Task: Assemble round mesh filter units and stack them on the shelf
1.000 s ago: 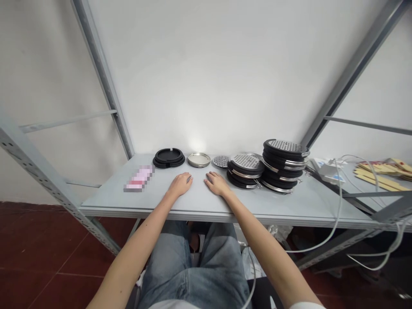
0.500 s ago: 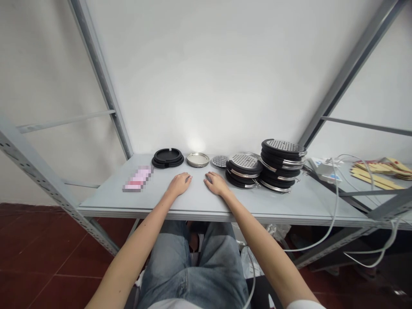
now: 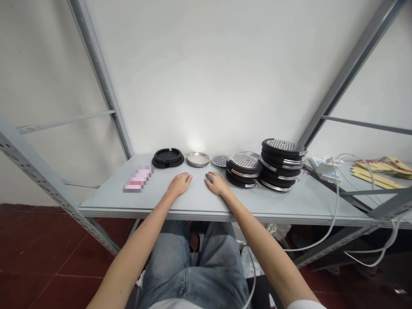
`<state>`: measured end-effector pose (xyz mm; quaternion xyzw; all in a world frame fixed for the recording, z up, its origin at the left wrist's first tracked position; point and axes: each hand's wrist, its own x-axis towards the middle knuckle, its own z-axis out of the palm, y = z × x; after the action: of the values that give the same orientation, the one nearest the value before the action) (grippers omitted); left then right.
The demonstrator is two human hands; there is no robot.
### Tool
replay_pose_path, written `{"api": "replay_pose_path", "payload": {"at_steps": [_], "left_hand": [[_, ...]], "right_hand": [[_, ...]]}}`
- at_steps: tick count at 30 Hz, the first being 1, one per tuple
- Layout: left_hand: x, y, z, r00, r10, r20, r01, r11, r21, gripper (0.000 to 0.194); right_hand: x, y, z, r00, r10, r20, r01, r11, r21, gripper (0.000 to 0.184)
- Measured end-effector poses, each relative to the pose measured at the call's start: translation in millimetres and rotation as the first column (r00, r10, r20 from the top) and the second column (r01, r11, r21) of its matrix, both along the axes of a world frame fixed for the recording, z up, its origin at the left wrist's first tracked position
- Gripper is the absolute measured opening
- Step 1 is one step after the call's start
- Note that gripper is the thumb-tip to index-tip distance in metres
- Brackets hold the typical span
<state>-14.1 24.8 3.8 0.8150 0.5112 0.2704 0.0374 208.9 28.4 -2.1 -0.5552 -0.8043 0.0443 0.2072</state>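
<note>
My left hand [image 3: 180,183] rests flat on the grey tabletop [image 3: 196,199], palm down and holding nothing. Level with it to the right, my right hand [image 3: 216,183] also lies on the surface, fingers loosely extended. Beyond my left hand sits a small stack of black rings [image 3: 168,158]. Beside that is a low pile of shiny metal discs [image 3: 197,159]. A perforated metal disc [image 3: 220,161] lies behind my right hand. To its right stand a short stack [image 3: 245,171] and a taller stack [image 3: 282,165] of black-rimmed round pieces with perforated metal tops and wire clips.
A blurred pink item [image 3: 138,178] lies at the left of the table. At the right are a white box [image 3: 326,171], yellow strips [image 3: 376,178] and a white cable [image 3: 334,214] hanging over the edge. Metal posts [image 3: 96,68] frame the table before a white wall.
</note>
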Motion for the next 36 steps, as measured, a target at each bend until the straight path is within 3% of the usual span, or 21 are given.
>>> {"api": "replay_pose_path", "payload": {"at_steps": [12,36], "left_hand": [[1.5,0.5,-1.0,0.999,0.055,-0.004,-0.055,0.998,-0.032,0.029],[-0.1,1.9,-4.2,0.999,0.049,-0.003,-0.049,0.998,-0.028,0.029]], "right_hand": [[0.3,-0.6,0.4,1.000,-0.001,-0.004,0.001,1.000,0.009,0.040],[-0.3,-0.6,0.4,1.000,0.018,-0.005,-0.018,1.000,0.020,0.038]]}}
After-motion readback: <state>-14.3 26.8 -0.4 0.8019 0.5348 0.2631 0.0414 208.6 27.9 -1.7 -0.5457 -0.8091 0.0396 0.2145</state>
